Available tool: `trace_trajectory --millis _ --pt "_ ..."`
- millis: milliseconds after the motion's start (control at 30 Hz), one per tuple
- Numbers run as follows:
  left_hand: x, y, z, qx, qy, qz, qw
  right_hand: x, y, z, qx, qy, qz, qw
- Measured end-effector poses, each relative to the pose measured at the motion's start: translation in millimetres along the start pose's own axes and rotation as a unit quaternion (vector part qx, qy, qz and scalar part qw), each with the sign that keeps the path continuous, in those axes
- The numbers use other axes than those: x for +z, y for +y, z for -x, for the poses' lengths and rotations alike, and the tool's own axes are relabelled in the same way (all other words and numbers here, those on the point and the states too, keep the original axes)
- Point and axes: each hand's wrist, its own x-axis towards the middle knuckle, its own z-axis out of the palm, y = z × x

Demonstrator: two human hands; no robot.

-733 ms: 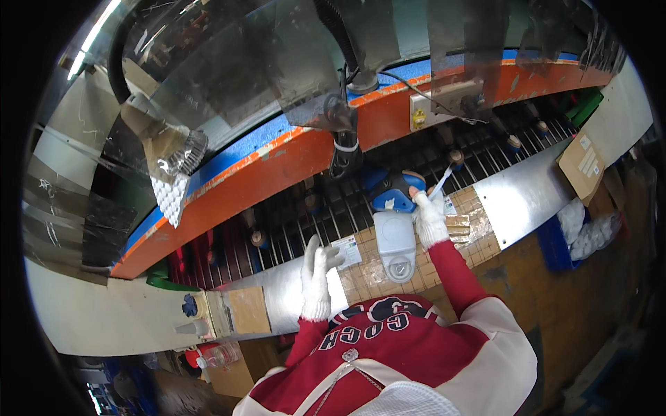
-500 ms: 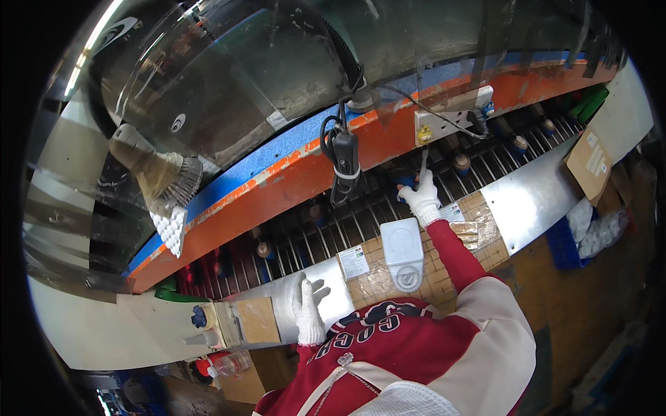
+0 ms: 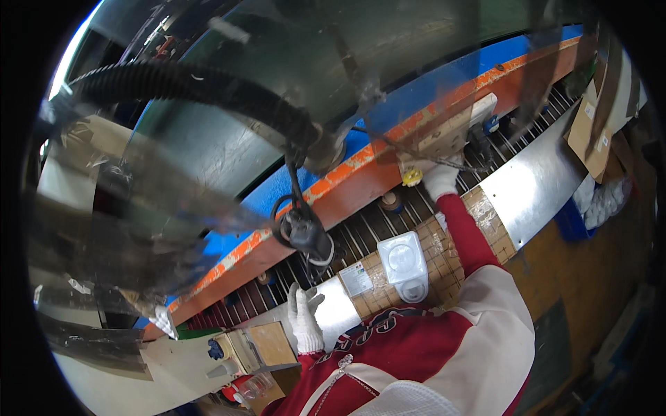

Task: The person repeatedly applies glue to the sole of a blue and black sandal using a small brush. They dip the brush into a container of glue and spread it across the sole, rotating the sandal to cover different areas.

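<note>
My left hand (image 3: 305, 320), in a white glove, is held over the bare metal ledge with its fingers apart and nothing in them. My right hand (image 3: 440, 182), also gloved, reaches over the roller conveyor beneath the socket strip (image 3: 444, 142). Its fingers are hidden there, so I cannot see whether they hold anything. Just left of it is a yellow plug (image 3: 412, 177). Between my two arms, a white moulded plastic piece (image 3: 402, 256) with round shapes in it lies on the taped cardboard (image 3: 364, 299) covering the ledge.
An orange beam with a blue top (image 3: 368, 182) runs above the rollers. Black cables with a bundled adapter (image 3: 307, 236) and a ribbed hose (image 3: 201, 83) hang over it. A cardboard flap (image 3: 590, 139) and a blue bin (image 3: 577, 220) stand at right; a small wooden board (image 3: 272, 344) lies at left.
My right hand has reached in under the socket strip, hiding its fingers. The view has shifted, bringing the hose and clear sheeting closer. My left hand stays over the ledge.
</note>
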Motion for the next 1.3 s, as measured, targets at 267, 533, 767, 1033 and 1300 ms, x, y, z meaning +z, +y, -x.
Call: trace_trajectory --millis 267,533,767,1033,1300 --pt "7.2 -1.6 -19.8 -0.007 -0.033 0.015 0.999 15.7 71.4 -65.9 0.056 -0.145 0.022 0.988" --pt "18.1 18.9 9.7 0.045 -0.087 0.000 0.995 -34.2 123.5 -52.9 -0.042 -0.180 -0.256 0.949" --pt "63.2 22.4 28.8 0.037 -0.310 0.038 0.949 -188.5 105.0 94.7 0.080 -0.246 -0.533 0.806" --pt "86.0 -14.9 86.7 -0.175 -0.492 0.153 0.839 -269.8 47.7 214.5 -0.023 -0.372 -0.664 0.648" --pt "-4.5 -78.1 101.1 -0.196 -0.411 0.277 0.846 -208.8 81.2 255.0 -0.119 -0.217 -0.401 0.882"
